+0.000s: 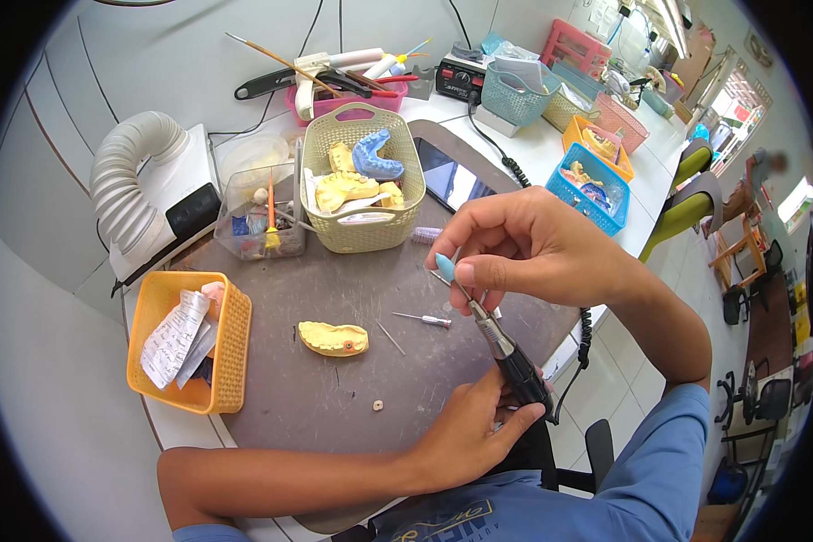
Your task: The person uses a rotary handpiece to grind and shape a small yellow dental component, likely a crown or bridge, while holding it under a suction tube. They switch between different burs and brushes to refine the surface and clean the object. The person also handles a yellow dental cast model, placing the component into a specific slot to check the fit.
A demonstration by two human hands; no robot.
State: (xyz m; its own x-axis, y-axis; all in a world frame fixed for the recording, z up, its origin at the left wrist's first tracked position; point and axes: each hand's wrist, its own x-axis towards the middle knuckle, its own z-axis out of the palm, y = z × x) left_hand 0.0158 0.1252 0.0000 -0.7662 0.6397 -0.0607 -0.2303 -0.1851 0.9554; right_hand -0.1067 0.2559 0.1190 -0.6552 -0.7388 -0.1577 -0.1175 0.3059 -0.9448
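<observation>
My left hand (pixel 474 425) is wrapped round the black body of a corded rotary handpiece (pixel 520 372), which tilts up and to the left. At its tip, my right hand (pixel 546 248) pinches a pointed light-blue polishing bur (pixel 444 267) between thumb and fingers. The bur's thin shank meets the handpiece nose; whether it is seated inside I cannot tell. On the brown work mat, left of the handpiece, lies a yellow dental cast (pixel 333 340). Beside it are a small screwdriver (pixel 425 319), a thin metal pin (pixel 391 340) and a small beige piece (pixel 378 406).
An orange basket (pixel 235 352) with papers stands at the left, below a white suction hose (pixel 122 176). A beige basket (pixel 370 237) of casts, a clear tool box (pixel 253 244) and a tablet (pixel 450 176) line the back. A coiled cord (pixel 586 334) hangs at the table's right edge.
</observation>
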